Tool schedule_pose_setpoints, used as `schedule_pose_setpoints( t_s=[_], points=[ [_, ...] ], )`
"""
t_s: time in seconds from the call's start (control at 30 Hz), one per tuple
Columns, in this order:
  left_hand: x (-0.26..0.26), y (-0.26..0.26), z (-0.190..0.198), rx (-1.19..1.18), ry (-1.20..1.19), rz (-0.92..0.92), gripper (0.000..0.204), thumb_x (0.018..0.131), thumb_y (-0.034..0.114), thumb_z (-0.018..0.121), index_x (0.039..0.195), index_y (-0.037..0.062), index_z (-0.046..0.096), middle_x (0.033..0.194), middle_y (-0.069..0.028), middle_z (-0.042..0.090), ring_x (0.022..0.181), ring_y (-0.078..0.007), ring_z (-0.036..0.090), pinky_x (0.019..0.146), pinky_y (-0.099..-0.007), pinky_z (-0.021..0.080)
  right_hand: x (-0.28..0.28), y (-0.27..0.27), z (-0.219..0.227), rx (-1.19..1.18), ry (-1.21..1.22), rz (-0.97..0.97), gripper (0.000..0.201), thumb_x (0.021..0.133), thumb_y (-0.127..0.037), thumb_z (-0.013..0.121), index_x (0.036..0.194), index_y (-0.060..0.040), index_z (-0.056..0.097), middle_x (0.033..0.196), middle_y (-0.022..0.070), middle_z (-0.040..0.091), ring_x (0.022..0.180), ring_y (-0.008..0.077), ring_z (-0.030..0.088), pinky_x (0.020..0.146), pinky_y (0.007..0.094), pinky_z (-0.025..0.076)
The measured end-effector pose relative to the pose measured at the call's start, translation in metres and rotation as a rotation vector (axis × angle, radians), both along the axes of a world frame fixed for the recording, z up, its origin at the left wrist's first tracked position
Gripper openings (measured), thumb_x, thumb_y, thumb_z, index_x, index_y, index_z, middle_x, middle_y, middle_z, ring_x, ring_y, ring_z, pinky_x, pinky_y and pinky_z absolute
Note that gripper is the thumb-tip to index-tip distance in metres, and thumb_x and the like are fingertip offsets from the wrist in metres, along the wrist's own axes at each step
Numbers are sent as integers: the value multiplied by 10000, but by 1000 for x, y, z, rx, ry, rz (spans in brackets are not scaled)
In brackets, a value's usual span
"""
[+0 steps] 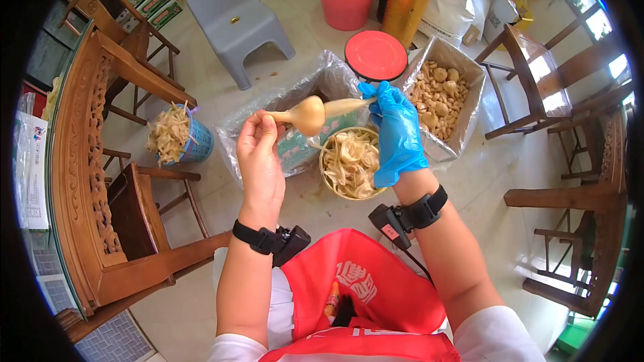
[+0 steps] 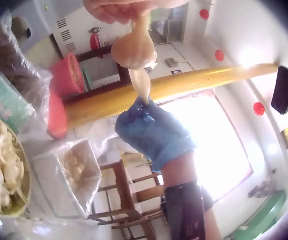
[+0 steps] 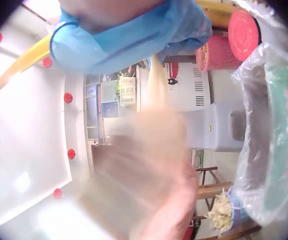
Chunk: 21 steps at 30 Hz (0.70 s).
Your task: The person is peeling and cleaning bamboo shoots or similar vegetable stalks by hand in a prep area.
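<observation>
A pale, glossy garlic bulb (image 1: pixel 309 115) is stretched sideways between my two hands, above the containers on the floor. My bare left hand (image 1: pixel 259 161) pinches its narrow stalk between thumb and fingers. On the other side, my right hand (image 1: pixel 399 135), in a blue glove, pinches the far end of a long pale strip of skin (image 1: pixel 345 106) that still joins the bulb. The left wrist view shows the bulb (image 2: pixel 135 50) with the strip running to the gloved fingers. In the right wrist view the bulb is blurred. Below is a round basket (image 1: pixel 327 177) full of peelings.
A plastic-lined box (image 1: pixel 235 154) lies under the left hand. Right of the glove stands a lined white box (image 1: pixel 439 151) of garlic bulbs and cloves. A blue basket (image 1: pixel 201 144) of peelings, a grey stool (image 1: pixel 228 7), a red bucket (image 1: pixel 344 10) and wooden chairs surround the spot.
</observation>
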<state>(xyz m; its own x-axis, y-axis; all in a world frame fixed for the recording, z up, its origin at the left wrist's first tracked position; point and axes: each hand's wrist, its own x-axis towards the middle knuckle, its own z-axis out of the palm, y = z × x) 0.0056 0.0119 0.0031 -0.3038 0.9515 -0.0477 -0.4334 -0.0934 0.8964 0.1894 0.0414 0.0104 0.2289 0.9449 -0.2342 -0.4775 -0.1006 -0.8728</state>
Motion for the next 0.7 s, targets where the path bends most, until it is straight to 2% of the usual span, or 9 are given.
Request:
schedule_pose_setpoints(
  t_s=[0.07, 0.17, 0.2, 0.23, 0.37, 0.43, 0.47, 0.57, 0.7],
  points=[
    [3, -1, 7, 27, 60, -5, 159, 927, 135, 574, 1043, 28, 561, 942, -19, 592, 871, -105, 552, 822, -268, 453, 3, 5, 0, 50, -241, 61, 238, 959, -280, 508, 923, -80, 632, 939, 18, 672, 780, 97, 508, 795, 254, 406],
    [4, -1, 6, 69, 190, -23, 141, 924, 115, 573, 1031, 25, 558, 939, -27, 598, 875, -103, 562, 805, -262, 461, 2, 1, 5, 74, -293, 185, 226, 955, -260, 516, 928, -64, 625, 911, 26, 676, 790, 106, 531, 793, 261, 421],
    [4, -2, 4, 86, 259, -34, 129, 920, 103, 575, 1021, 23, 559, 934, -30, 603, 874, -101, 567, 796, -257, 463, 4, 2, 1, 63, -329, 246, 227, 916, -217, 573, 947, 2, 620, 949, 81, 676, 867, 147, 584, 810, 312, 455],
    [4, -2, 4, 86, 260, -32, 129, 920, 103, 575, 1021, 23, 559, 934, -30, 603, 874, -101, 567, 796, -257, 463, 1, 1, -2, 64, -328, 248, 227, 916, -217, 573, 947, 2, 620, 949, 81, 676, 867, 147, 584, 810, 312, 455],
    [6, -6, 5, 67, 416, -42, 120, 891, 109, 617, 966, 22, 582, 874, -33, 625, 805, -91, 575, 761, -244, 462, -8, -6, -7, 208, -732, 56, 268, 809, -167, 683, 1033, -28, 633, 984, 125, 634, 876, 227, 612, 813, 346, 479],
    [8, -7, 5, 43, 462, -29, 122, 883, 118, 630, 944, 20, 592, 851, -34, 632, 779, -90, 578, 752, -243, 461, -15, -12, -4, 422, -731, 271, 267, 761, -172, 715, 985, -42, 651, 911, 132, 626, 838, 275, 606, 774, 365, 482],
    [9, -7, 4, 55, 483, -21, 122, 877, 121, 637, 931, 19, 596, 839, -35, 633, 762, -91, 580, 722, -241, 474, -18, -15, 4, 493, -958, 330, 270, 713, -196, 744, 927, -52, 663, 845, 127, 613, 799, 301, 589, 733, 388, 475],
    [13, -10, 7, 55, 495, -32, 122, 870, 123, 645, 913, 18, 601, 825, -39, 635, 742, -94, 584, 654, -237, 499, -31, -24, -3, 582, -1122, 307, 281, 664, -119, 770, 909, -31, 664, 821, 112, 626, 795, 285, 594, 737, 357, 476],
    [17, -11, 10, 52, 466, -56, 122, 866, 122, 647, 907, 17, 600, 821, -48, 638, 732, -95, 588, 544, -225, 517, -34, -23, -5, 569, -1075, 315, 188, 690, -172, 726, 799, -49, 635, 764, 110, 585, 759, 300, 562, 688, 395, 448]
  ],
)
